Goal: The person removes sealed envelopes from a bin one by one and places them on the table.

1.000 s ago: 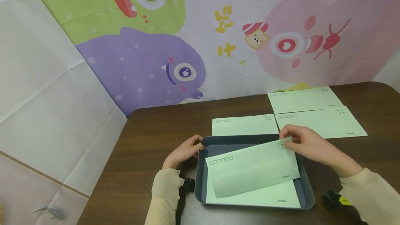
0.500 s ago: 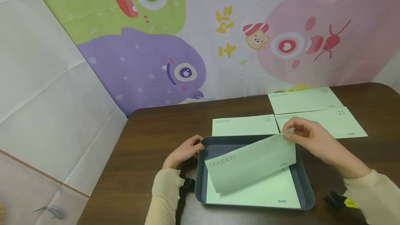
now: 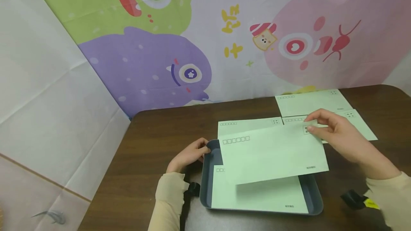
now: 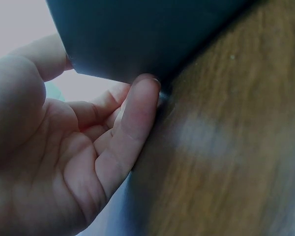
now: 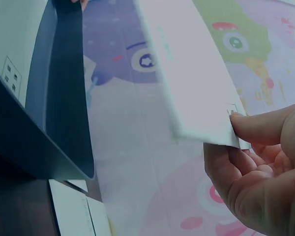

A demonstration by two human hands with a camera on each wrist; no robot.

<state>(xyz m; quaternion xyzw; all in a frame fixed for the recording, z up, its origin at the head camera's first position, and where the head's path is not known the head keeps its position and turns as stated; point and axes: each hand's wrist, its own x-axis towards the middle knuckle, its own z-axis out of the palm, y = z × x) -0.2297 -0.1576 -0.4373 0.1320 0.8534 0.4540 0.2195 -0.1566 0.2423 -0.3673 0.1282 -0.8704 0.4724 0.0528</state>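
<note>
An envelope (image 3: 273, 156), pale green with a row of printed boxes, hangs tilted above the tray. My right hand (image 3: 343, 134) pinches its upper right corner between thumb and fingers; the right wrist view shows the same pinch on the envelope (image 5: 191, 73). Below it, a shallow dark blue-grey tray (image 3: 313, 191) holds another envelope (image 3: 269, 199), partly covered by the raised one. My left hand (image 3: 189, 154) grips the tray's far left corner, and in the left wrist view the thumb and fingers (image 4: 140, 108) are at the tray's corner (image 4: 137, 39).
Behind the tray lie more envelopes on the brown wooden table (image 3: 154, 145): one back envelope (image 3: 313, 102), one partly hidden envelope (image 3: 359, 127) at the right, and one envelope (image 3: 250, 126) just past the tray's far edge. A cartoon-printed cloth (image 3: 237, 77) hangs behind.
My right hand has lifted the envelope up out of the tray and moved it right and away, uncovering more of the envelope beneath. My left hand has stayed at the tray's corner.
</note>
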